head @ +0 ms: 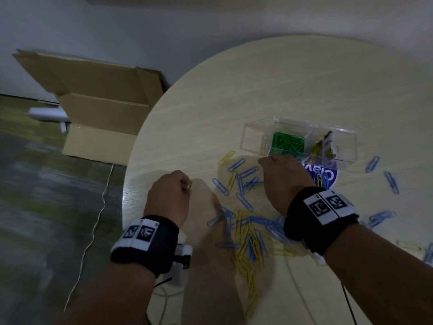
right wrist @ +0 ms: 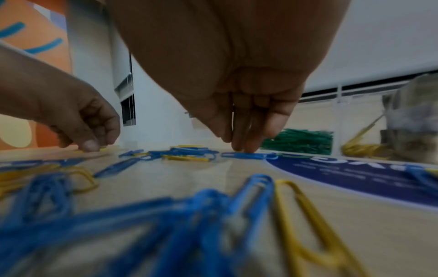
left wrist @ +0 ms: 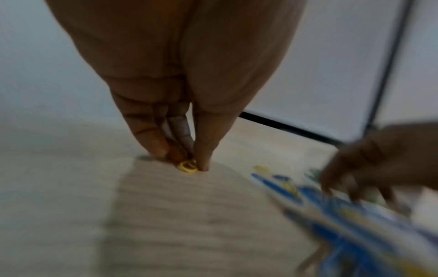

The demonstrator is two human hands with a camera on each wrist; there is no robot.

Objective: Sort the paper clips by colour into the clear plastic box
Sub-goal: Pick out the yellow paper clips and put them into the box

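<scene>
Round pale wood-grain surface [head: 269, 85], white wall behind, cardboard box [head: 103, 113] on floor left. Blue/yellow paper clips [head: 246, 233] scattered near edge; clear plastic box [head: 257, 137] behind them. Left hand [head: 168, 195] grip pinches yellow clip [left wrist: 188, 166]; right hand [head: 281, 177] fingertips [right wrist: 246, 148] together, touching blue clip [right wrist: 244, 155].

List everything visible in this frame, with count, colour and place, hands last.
table: one, pale wood, round
plastic box: one, clear, divided, far side of table
green clips: a heap, in the box's middle compartment
yellow clips: many, loose on table, few in box
blue clips: many, loose on table
sticker: one, blue and white, beside box
cardboard box: one, brown, on floor
left hand: pinching a yellow clip
right hand: fingertips on a blue clip
</scene>
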